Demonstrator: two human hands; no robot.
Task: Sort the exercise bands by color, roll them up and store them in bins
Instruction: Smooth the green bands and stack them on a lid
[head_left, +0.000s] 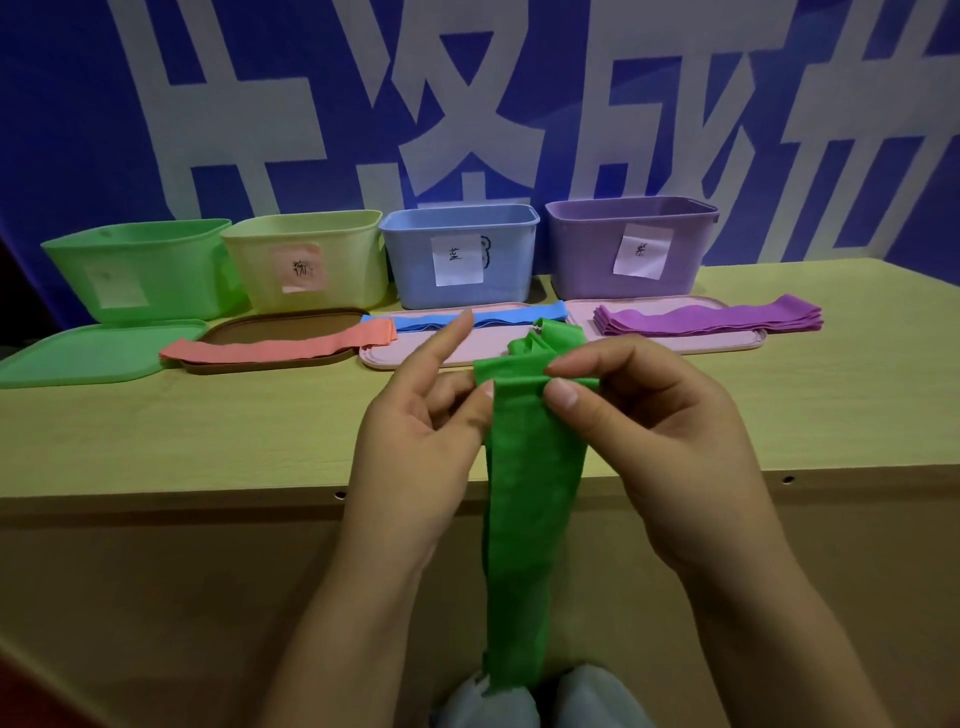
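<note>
A pale wood-grain worktop stands before a blue backdrop printed with large white characters. Along its far edge sit four bins in a row: a green bin, a yellow bin, a blue bin and a purple bin, each with a paper label on its front; their insides are not visible. In front of them lie a green lid, a brown lid with a pink band draped across it, and pink lids carrying a blue band and a stack of purple bands. Above the near edge, the left hand and right hand each pinch the top of a green band, whose upper end is bunched while the rest hangs down; the left index finger points outward.
</note>
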